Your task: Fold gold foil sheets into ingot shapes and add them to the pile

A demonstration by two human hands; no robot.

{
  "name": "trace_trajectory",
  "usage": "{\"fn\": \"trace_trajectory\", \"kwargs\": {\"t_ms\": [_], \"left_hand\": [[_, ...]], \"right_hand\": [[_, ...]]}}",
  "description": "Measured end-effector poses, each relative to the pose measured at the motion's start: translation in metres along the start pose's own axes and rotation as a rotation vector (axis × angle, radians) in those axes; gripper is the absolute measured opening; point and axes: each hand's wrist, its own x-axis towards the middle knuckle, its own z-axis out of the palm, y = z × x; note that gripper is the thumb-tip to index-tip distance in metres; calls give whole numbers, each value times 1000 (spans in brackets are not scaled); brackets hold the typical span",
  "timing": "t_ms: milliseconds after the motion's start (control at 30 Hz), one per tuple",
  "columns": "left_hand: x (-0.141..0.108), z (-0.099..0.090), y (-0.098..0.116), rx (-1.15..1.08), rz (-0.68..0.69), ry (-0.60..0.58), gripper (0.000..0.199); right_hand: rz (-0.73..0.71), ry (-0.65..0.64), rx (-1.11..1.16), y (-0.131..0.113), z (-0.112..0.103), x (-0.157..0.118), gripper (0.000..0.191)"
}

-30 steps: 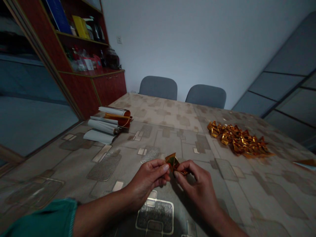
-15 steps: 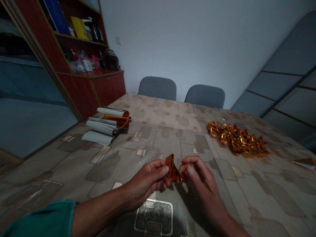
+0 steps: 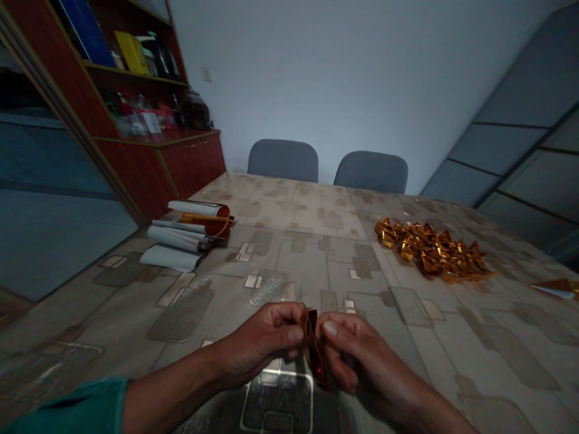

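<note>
Between my hands, above the near part of the table, is a folded piece of shiny gold foil paper (image 3: 313,348), held upright with its narrow edge toward me. My left hand (image 3: 275,334) pinches its left side between thumb and fingers. My right hand (image 3: 350,345) has its thumb and forefinger closed on the upper right side, the other fingers curled below. Parts of the foil paper are hidden behind the fingertips. On the right of the table sits a cluster of several folded gold foil pieces (image 3: 434,247).
Rolled sheets of grey-backed gold paper (image 3: 181,232) lie at the table's left. Another gold foil piece (image 3: 558,287) rests near the right edge. A patterned cloth covers the table (image 3: 298,259). Two grey chairs (image 3: 283,160) stand behind it, and a red-brown cabinet (image 3: 194,160) at back left.
My right hand has moved in and gripped the foil paper, which both hands now hold lower and turned more edge-on. The view has shifted slightly.
</note>
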Motion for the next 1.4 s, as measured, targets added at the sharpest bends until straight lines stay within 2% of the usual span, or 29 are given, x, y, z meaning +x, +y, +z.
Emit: {"fn": "trace_trajectory", "kwargs": {"t_ms": [167, 333, 567, 767, 1167, 1400], "left_hand": [[0, -1, -7, -22, -16, -35, 34], [-1, -1, -4, -18, 35, -54, 37], [-4, -6, 3, 178, 138, -60, 29], [-2, -6, 0, 187, 162, -99, 29], [-3, -6, -1, 174, 141, -60, 29], [-2, -3, -4, 34, 68, -78, 32]], "right_hand": [[39, -8, 96, 2, 2, 1, 37], [30, 60, 91, 3, 2, 2, 38], [63, 12, 115, 3, 5, 0, 43], [77, -19, 108, 5, -1, 0, 49], [117, -70, 198, 5, -2, 2, 45], [159, -69, 278, 10, 2, 0, 37]]}}
